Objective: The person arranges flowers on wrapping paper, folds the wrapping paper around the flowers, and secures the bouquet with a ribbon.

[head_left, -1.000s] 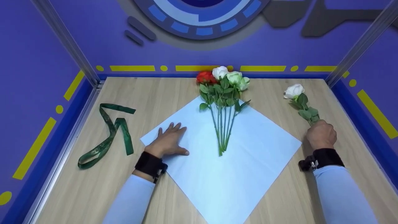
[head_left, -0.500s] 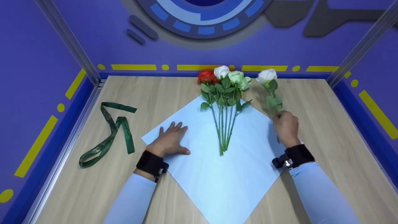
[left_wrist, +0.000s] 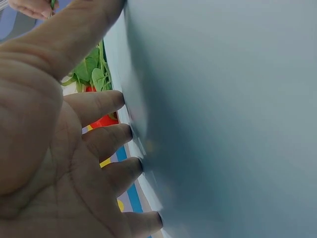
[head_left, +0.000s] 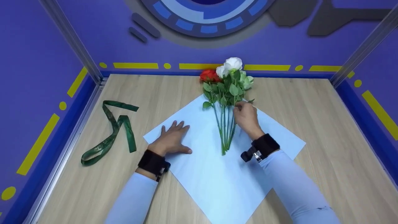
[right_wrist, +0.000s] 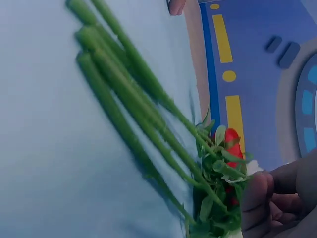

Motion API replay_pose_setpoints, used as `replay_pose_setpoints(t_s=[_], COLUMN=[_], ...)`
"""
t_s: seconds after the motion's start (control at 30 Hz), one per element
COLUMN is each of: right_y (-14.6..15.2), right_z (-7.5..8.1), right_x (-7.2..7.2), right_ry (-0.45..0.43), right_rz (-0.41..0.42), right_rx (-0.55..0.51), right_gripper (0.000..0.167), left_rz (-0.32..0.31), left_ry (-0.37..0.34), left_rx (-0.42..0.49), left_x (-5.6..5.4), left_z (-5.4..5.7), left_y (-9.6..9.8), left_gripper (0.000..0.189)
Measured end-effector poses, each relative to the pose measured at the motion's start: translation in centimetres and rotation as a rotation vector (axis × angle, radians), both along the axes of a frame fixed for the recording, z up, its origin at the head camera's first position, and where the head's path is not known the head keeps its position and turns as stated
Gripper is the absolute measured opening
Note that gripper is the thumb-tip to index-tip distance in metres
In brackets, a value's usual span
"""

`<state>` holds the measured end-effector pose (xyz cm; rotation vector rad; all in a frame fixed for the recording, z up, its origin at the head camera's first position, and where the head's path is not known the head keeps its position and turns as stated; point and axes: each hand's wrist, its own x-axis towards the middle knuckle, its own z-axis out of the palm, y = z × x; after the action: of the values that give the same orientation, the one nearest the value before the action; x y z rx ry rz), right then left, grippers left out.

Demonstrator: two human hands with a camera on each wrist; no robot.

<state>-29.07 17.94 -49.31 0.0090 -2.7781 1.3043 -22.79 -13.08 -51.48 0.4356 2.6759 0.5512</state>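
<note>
My right hand pinches the stem of a white artificial rose between thumb and fingers, over the upper right part of the bunch. The bunch's bare green stems fan upward from their cut ends on a pale blue wrapping sheet. Its red flower, another white rose and a pale green one show around the held rose, which covers part of them. With fingers spread, my left hand rests on the sheet's left part, its fingertips touching the surface.
A green ribbon lies in loose folds on the wooden table, left of the sheet. Blue panels with yellow marks enclose the table at the back and both sides. The sheet lies diamond-wise, one corner toward the front.
My right hand has carried the white rose from the table's right side leftward, so it now overlaps the bunch. The left hand has stayed in place on the sheet.
</note>
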Motion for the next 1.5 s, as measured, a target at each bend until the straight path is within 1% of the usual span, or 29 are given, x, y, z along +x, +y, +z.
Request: replay_pose_setpoints(t_s=[0.1, 0.2, 0.3, 0.4, 0.47, 0.57, 0.6, 0.7, 0.77, 0.83, 0.9, 1.13, 1.33, 1.43, 1.5], right_y=[-0.9, -1.6, -2.1, -2.4, -2.6, -2.7, -2.7, -2.6, -2.5, -2.4, -2.2, -1.9, -1.7, -1.5, -1.2], right_z=[-0.1, -0.5, -0.9, -1.4, -1.7, -2.1, -2.1, -2.3, -2.4, -2.5, -2.6, -2.4, -2.1, -2.1, -2.0], right_x=[-0.4, -0.6, -0.6, -0.5, -0.5, -0.4, -0.4, -0.4, -0.5, -0.6, -0.6, -0.5, -0.4, -0.2, 0.0], right_ry=[0.000, 0.030, 0.031, 0.021, 0.017, 0.034, 0.041, 0.059, 0.059, 0.057, 0.059, 0.108, 0.115, 0.131, 0.149], right_rz=[-0.018, -0.041, -0.038, -0.029, -0.026, -0.034, -0.037, -0.052, -0.059, -0.059, -0.057, -0.057, -0.062, -0.061, -0.058], right_rx=[0.032, 0.080, 0.087, 0.120, 0.155, 0.221, 0.241, 0.281, 0.299, 0.302, 0.298, 0.265, 0.253, 0.243, 0.253], right_gripper=[0.037, 0.036, 0.036, 0.035, 0.030, 0.019, 0.020, 0.038, 0.043, 0.049, 0.049, 0.036, 0.036, 0.037, 0.035], left_rz=[-0.004, -0.005, -0.002, -0.001, -0.003, -0.007, -0.007, -0.007, -0.006, -0.006, -0.005, 0.003, 0.012, 0.016, 0.016], left_ry=[0.005, 0.007, 0.004, 0.008, 0.010, 0.013, 0.012, 0.014, 0.016, 0.018, 0.017, 0.004, 0.008, 0.010, 0.013], left_rx=[0.007, 0.006, 0.004, 0.010, 0.009, 0.007, 0.004, 0.013, 0.020, 0.027, 0.024, -0.003, -0.017, -0.010, -0.003], left_x=[0.0, 0.0, 0.0, 0.1, 0.1, 0.2, 0.2, 0.3, 0.3, 0.3, 0.3, 0.1, 0.0, 0.0, 0.1], left_z=[0.1, 0.1, 0.0, 0.0, 0.1, 0.1, 0.1, 0.1, 0.1, 0.1, 0.1, 0.1, 0.0, 0.0, 0.0], left_y=[0.0, 0.0, 0.1, 0.1, 0.1, 0.1, 0.1, 0.1, 0.1, 0.1, 0.1, 0.3, 0.3, 0.2, 0.2], left_gripper=[0.106, 0.105, 0.105, 0.105, 0.105, 0.105, 0.105, 0.105, 0.105, 0.105, 0.105, 0.105, 0.106, 0.105, 0.105])
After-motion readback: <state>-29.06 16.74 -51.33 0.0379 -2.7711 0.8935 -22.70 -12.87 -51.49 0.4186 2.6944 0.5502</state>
